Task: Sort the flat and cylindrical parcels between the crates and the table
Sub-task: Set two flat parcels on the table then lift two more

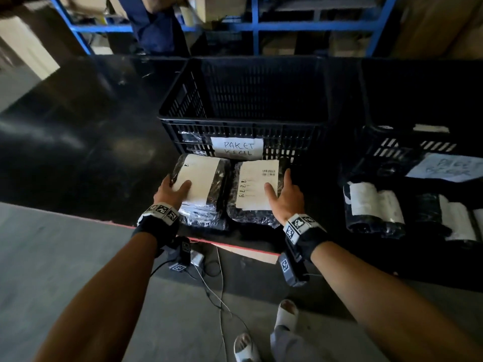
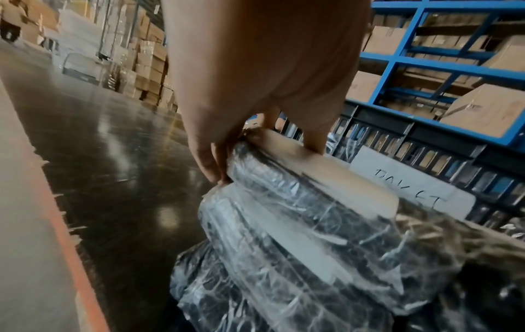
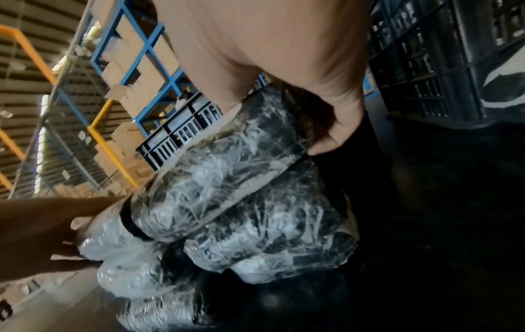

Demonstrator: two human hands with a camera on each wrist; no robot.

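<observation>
Now we stand at the black bench [image 1: 86, 142] with one hand on each of two stacks of flat parcels that lie side by side near its front edge. Our left hand [image 1: 171, 192] grips the top parcel of the left stack [image 1: 201, 178]: the thumb lies on its white label, and the left wrist view shows the fingers [image 2: 207, 161] curled round its outer edge, over the parcels beneath. Our right hand [image 1: 285, 197] grips the top parcel of the right stack [image 1: 257, 184] the same way, thumb on the printed label and fingers [image 3: 338, 134] wrapped round the outer side. All these parcels are black and sealed in crinkled clear wrap. Just beyond our fingertips stands a black crate [image 1: 243, 100] with a paper sign [image 1: 236, 147] reading PAKET KECIL; the stacks sit right against its front wall. Well off to the right of our right hand, rolled parcels [image 1: 373, 207] lie on the bench in front of a second crate [image 1: 407, 147] that carries another paper sign. Blue shelving [image 1: 261, 24] with cardboard boxes rises behind the bench.
</observation>
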